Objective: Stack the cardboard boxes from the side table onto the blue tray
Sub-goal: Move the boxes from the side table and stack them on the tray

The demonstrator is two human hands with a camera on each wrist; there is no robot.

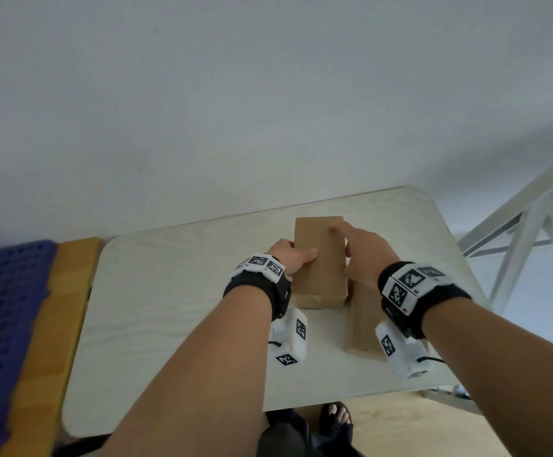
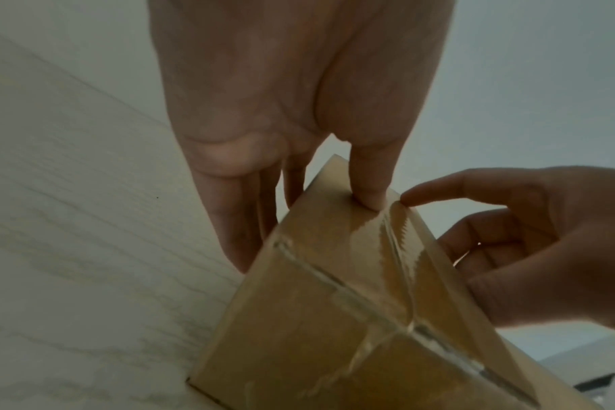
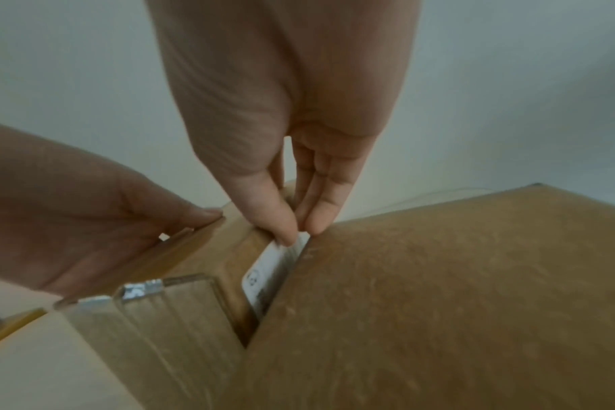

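The box (image 1: 320, 258) sits mid-table (image 1: 176, 291), just left of a second box (image 1: 362, 324). The left hand (image 1: 290, 258) and right hand (image 1: 364, 255) clamp its sides, thumbs on top. Squeeze evenly, lift straight, then carry left to the blue tray (image 1: 8, 311).

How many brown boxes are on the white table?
2. The taller box stands mid-table, gripped between the left hand and right hand. The second box lies beside it, under the right wrist. A brown piece on the blue tray may be another.
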